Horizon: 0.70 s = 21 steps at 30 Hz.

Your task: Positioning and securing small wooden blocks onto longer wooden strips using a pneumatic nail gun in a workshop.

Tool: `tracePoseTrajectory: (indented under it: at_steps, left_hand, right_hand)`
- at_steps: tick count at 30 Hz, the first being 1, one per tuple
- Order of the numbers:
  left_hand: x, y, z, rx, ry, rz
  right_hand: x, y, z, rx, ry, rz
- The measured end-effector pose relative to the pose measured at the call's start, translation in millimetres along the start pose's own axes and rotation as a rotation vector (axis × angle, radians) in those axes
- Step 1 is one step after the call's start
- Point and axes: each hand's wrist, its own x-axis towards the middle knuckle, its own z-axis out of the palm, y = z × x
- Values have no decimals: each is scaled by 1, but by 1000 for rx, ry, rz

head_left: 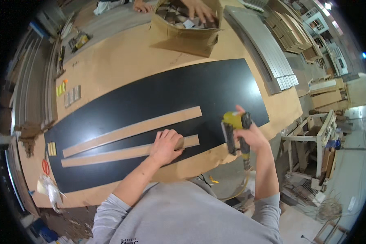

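A large black panel lies on the table, with two long tan wooden strips on it. The far strip lies at a slight slant to the near strip. My left hand rests on the near strip close to its right end, its fingers curled round a small wooden block that is mostly hidden. Off the panel's right front edge, my right hand grips a yellow and black nail gun, held above and apart from the strips. An air hose hangs from its handle.
Across the table, another person's hand reaches into a cardboard box of small wooden pieces. Grey boards are stacked at the right, more stand left. Nail strips, red-handled scissors and a plastic bag lie at the left.
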Motion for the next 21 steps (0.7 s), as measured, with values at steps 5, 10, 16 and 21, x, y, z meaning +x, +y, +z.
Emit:
tracePoseTrajectory:
  at_steps: [5,10,16,21]
  left_hand:
    - [3,1,-1,-4,-39,-5]
    - [3,0,1,-6,-53,-6]
    - [1,-2,2,-12,-32,11]
    - [1,-2,1,-9,-33,13]
  right_hand:
    - [-32,2,47,108,-147,87]
    - [-29,3,77,-254,-131,6]
    - [-26,3,84,-337,-114,-22]
    - [-24,8,86,-342,-96,-9]
